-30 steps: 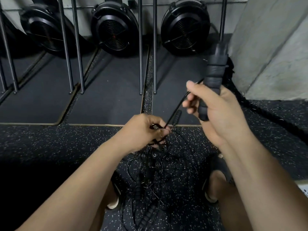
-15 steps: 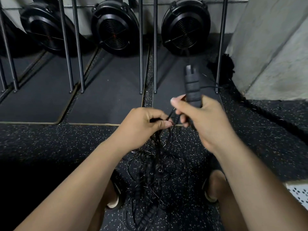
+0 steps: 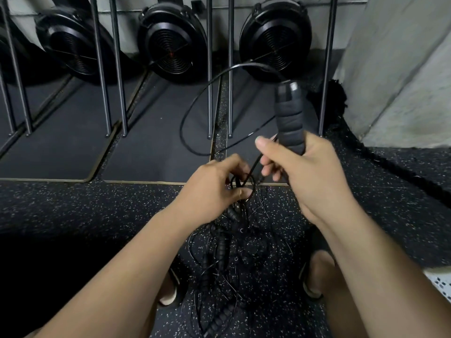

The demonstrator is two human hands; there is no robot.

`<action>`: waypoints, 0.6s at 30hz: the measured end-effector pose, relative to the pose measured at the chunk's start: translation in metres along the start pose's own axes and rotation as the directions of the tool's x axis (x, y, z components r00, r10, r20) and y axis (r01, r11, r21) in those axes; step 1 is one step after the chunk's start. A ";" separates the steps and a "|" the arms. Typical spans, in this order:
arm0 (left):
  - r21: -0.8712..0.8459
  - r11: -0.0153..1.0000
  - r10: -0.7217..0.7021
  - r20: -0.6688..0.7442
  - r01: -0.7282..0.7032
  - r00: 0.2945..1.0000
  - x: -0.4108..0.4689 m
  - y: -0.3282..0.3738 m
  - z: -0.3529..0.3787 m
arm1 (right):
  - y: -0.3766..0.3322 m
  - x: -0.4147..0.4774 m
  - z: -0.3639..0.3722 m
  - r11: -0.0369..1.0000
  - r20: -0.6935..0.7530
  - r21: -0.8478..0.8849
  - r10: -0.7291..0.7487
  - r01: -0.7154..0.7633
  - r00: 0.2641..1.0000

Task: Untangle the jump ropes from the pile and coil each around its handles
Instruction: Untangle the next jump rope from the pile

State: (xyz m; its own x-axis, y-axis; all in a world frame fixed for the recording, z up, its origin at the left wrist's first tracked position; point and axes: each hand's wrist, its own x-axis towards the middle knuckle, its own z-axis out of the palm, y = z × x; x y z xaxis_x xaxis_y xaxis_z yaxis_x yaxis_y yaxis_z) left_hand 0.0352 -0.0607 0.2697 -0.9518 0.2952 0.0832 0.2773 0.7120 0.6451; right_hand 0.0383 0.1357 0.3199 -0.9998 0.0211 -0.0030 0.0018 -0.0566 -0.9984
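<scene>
thin, springy cord is looping off the padded handle the right hand is gripping; left hand is pinching tangled strands, best grasped near knots.

Bare forearms, black slip-on sandals on both feet.

Two hands show: the left hand and the right hand. One wrapped handle rises above the right hand, and one thin cord loop arcs beyond the left hand. Below both hands the pile shows four more handles; its cords are too tangled to count. Beyond the hands stand three fan wheels, seven metal bars and three mats. One thick rope lies right of the right hand. Two feet sit below the hands.
</scene>
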 end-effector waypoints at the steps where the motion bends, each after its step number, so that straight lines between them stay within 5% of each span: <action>1: -0.008 1.000 -0.016 -0.003 0.016 1.000 0.001 0.000 -0.001 | -0.002 0.001 -0.003 0.999 -0.022 0.035 0.001 -0.001 1.000; 11: -0.021 0.998 -0.053 0.122 0.056 0.991 -0.001 0.003 -0.012 | -0.007 0.009 -0.025 0.968 -0.198 0.249 0.079 -0.027 0.977; 18: -0.238 0.970 0.012 0.256 0.051 0.967 -0.010 0.020 -0.028 | -0.003 0.012 -0.020 0.923 0.010 0.338 0.191 -0.183 0.982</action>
State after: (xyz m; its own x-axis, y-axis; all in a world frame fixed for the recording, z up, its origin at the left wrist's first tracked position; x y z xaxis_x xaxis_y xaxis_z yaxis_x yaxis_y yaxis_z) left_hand 0.0470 -0.0671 0.3028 -0.8832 0.4569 -0.1058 0.1895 0.5540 0.8107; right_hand 0.0270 0.1562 0.3221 -0.9813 0.0001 -0.1927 0.1771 -0.3931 -0.9023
